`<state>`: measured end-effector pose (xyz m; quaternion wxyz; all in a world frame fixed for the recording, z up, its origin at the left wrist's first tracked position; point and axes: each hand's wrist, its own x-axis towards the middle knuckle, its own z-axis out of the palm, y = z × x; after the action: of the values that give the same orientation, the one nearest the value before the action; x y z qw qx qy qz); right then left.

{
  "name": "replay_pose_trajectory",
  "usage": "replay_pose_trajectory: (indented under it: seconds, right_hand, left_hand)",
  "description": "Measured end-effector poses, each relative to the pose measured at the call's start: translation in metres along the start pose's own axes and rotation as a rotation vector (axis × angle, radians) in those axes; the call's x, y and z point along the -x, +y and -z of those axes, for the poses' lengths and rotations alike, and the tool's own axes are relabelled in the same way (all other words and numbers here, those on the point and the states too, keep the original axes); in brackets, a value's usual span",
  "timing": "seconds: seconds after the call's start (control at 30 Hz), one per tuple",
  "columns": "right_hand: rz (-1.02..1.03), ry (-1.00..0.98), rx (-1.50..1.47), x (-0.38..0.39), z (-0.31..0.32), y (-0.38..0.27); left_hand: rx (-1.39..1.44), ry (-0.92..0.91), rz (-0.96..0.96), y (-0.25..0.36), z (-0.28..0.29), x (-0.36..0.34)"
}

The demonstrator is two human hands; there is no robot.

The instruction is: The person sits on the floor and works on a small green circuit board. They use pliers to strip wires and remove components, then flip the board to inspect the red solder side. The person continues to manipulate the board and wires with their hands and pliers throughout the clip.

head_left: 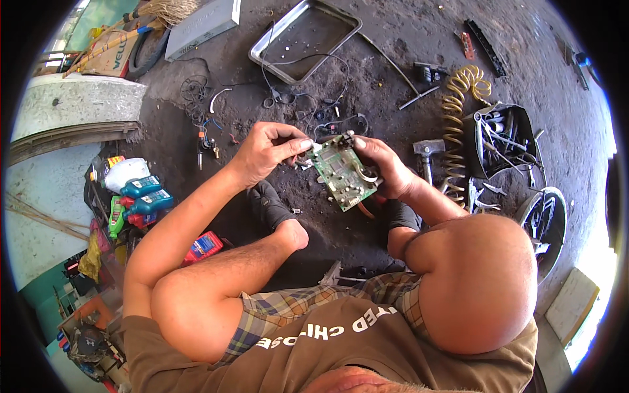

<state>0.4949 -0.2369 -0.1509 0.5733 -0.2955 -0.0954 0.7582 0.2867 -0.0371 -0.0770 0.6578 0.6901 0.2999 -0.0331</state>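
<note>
The dark dirt ground (396, 42) fills most of my view. The bent left leg (216, 268) and right leg (481, 288) flank the working space and hem it in. Toward the ground's far edge I see a metal tray (357, 26); toward its right edge, a gold coiled hose (453, 105) beside a black container (473, 149) full of tools. Bottles (145, 202) cluster near its left edge. Between the legs, above the ground, is the green circuit board (344, 177). My right hand (392, 171) grips its right side; my left hand (265, 152) has thumb and finger pinched at its upper left corner, on what exactly I cannot tell. Loose wires (196, 92) lie beyond.
</note>
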Motion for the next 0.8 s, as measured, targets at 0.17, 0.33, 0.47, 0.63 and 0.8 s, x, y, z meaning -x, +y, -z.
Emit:
replay_pose_trajectory:
  seconds: [0.17,0.33,0.47,0.63,0.8]
  right_hand:
    - [0.087,0.015,-0.271,-0.01,0.007,0.006]
    - [0.3,0.082,0.008,-0.01,0.011,0.004]
    - [0.55,0.186,0.387,-0.017,0.014,0.011]
    - [0.811,0.286,0.345,-0.024,0.015,0.005]
    - [0.807,0.373,0.087,-0.024,0.024,0.005]
  left_hand:
    - [0.307,0.085,0.038,-0.01,0.003,0.006]
    - [0.438,0.14,0.144,-0.006,-0.002,0.011]
    - [0.287,0.162,0.026,-0.006,-0.008,0.01]
    - [0.186,0.346,-0.176,-0.02,-0.017,0.017]
    - [0.082,0.457,-0.242,-0.023,-0.02,0.02]
